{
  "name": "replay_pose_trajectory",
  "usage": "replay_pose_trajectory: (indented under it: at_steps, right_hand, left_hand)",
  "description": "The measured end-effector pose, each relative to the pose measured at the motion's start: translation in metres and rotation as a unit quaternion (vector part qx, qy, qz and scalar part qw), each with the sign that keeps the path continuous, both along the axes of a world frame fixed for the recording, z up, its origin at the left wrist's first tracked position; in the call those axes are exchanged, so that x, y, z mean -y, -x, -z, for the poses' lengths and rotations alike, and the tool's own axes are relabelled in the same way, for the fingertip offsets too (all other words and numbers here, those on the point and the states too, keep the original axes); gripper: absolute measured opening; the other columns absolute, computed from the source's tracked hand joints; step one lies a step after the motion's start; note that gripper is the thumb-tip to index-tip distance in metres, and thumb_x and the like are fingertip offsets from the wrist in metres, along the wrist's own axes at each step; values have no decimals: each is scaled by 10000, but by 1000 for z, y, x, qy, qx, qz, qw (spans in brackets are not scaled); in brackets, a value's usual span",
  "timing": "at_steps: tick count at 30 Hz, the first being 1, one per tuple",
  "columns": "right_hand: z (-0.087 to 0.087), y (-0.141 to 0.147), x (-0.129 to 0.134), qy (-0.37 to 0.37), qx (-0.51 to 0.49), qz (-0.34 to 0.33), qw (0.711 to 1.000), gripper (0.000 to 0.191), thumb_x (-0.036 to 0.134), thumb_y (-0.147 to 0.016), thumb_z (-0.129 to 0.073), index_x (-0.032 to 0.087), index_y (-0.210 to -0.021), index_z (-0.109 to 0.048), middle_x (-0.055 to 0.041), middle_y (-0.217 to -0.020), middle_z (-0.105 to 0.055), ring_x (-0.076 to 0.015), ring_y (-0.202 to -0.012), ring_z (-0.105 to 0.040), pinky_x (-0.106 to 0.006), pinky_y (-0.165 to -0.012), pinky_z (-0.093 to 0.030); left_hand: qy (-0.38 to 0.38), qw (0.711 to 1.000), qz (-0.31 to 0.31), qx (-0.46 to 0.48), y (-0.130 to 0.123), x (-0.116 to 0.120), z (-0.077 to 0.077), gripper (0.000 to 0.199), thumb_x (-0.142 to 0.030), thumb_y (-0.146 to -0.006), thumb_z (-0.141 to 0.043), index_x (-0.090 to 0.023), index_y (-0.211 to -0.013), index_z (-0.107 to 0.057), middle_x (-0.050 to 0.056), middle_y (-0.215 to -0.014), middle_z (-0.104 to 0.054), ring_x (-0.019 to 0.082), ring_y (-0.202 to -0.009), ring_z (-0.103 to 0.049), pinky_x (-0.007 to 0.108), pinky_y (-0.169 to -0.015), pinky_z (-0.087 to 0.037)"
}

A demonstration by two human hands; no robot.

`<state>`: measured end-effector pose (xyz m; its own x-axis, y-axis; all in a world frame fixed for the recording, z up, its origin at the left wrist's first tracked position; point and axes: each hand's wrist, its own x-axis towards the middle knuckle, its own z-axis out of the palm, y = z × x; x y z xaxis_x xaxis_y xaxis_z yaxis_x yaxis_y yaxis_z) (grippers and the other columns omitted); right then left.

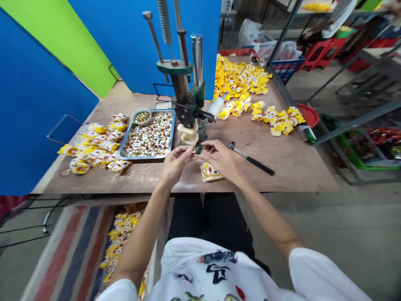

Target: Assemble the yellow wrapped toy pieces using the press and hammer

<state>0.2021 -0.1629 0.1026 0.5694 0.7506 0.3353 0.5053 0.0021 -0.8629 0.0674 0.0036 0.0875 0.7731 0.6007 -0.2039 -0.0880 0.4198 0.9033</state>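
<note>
Steel tray (147, 158): 10 o'clock from the hands, heaped with wrapped sweets, a bowl of brass eyelets (143, 117) at its far corner.

Left hand (175, 164): fingers pinched closed, just beside the right fingertips; anything held is too small to tell.

Hand press (188, 104): 12 o'clock, just beyond the fingertips.

Yellow packet (209, 171): 6 o'clock, on a wooden block.

Right hand (221, 159): fingers curled into a pinch, contents also unclear.

Hammer (250, 159): 3 o'clock, lying on the plywood table (282, 167).

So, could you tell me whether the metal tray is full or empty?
Full: small white-and-red pieces cover the metal tray across its floor.
</note>
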Motion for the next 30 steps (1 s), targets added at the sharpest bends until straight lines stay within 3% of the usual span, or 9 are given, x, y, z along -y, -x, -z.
replay_pose_trajectory:
  at_steps: [3, 7, 11, 15, 20, 24, 26, 28, 30]
  right_hand:
    - [4, 1, -1, 15, 4, -30, 999, 249, 473, -1068, -731, 264, -1194, -780, -55, -1134, -794, -231, -1041, -738, -380, -975, -603]
    - [14, -9, 15, 48, 17, -84, 995, 197, 409, -1087, -711, 264, -1163, -820, -57, -1155, -831, -242, -1078, -749, -398, -1004, -564]
    - [21, -25, 24, 108, 41, -114, 987, 217, 422, -1074, -730, 246, -1084, -856, -73, -1122, -855, -255, -1053, -727, -422, -1004, -522]
    - [26, -45, 22, 185, -39, -163, 968, 310, 504, -998, -798, 207, -1021, -882, -80, -1048, -860, -230, -952, -737, -362, -893, -544]
    - [34, -60, 8, 244, -223, -214, 919, 425, 574, -816, -920, 195, -1007, -898, -60, -981, -867, -217, -867, -775, -313, -777, -587]
    - [32, -66, 5, 260, -205, -216, 919, 431, 579, -818, -916, 211, -1042, -903, -58, -1029, -875, -228, -911, -788, -318, -799, -610]
    - [29, -75, 20, 233, -137, -174, 947, 444, 607, -904, -840, 230, -1135, -888, -66, -1141, -867, -241, -994, -785, -342, -861, -620]
    - [31, -88, 48, 196, -47, -54, 978, 461, 637, -978, -759, 252, -1215, -851, -82, -1230, -839, -257, -1070, -768, -383, -939, -623]
    - [42, -103, 83, 187, 31, 69, 979, 514, 683, -968, -757, 251, -1243, -807, -116, -1257, -803, -289, -1112, -750, -433, -980, -622]
  left_hand:
    - [93, 995, -39, 7, -10, 42, 0, 347, -379, -702, -1018, -160, -868, -806, 54, -916, -785, 147, -816, -728, 287, -834, -598]
    - [102, 993, -54, -25, -11, 57, 12, 335, -327, -684, -973, -175, -657, -675, 11, -748, -704, 109, -720, -642, 228, -705, -508]
    - [34, 994, -8, -104, -7, 49, 31, 327, -394, -701, -908, -182, -636, -669, -16, -638, -607, 93, -606, -526, 228, -592, -393]
    - [3, 983, 102, -152, -7, 30, 41, 320, -426, -694, -903, -154, -663, -738, 12, -635, -634, 93, -586, -499, 233, -560, -343]
    - [70, 956, 224, -179, -16, 5, 41, 255, -334, -714, -923, -120, -708, -783, 43, -674, -673, 97, -601, -557, 225, -566, -417]
    - [142, 937, 227, -226, -27, -3, 40, 123, -166, -696, -887, -106, -714, -781, 67, -703, -713, 97, -612, -597, 214, -598, -507]
    - [155, 936, 208, -236, -28, -1, 40, 92, -122, -691, -866, -107, -711, -777, 73, -713, -726, 97, -606, -602, 208, -589, -525]
    - [155, 943, 180, -234, -26, 3, 41, 89, -114, -689, -863, -111, -715, -778, 77, -733, -741, 103, -619, -624, 206, -593, -545]
    - [152, 950, 156, -225, -23, 8, 42, 109, -125, -684, -874, -122, -708, -767, 73, -741, -747, 112, -640, -648, 206, -598, -559]
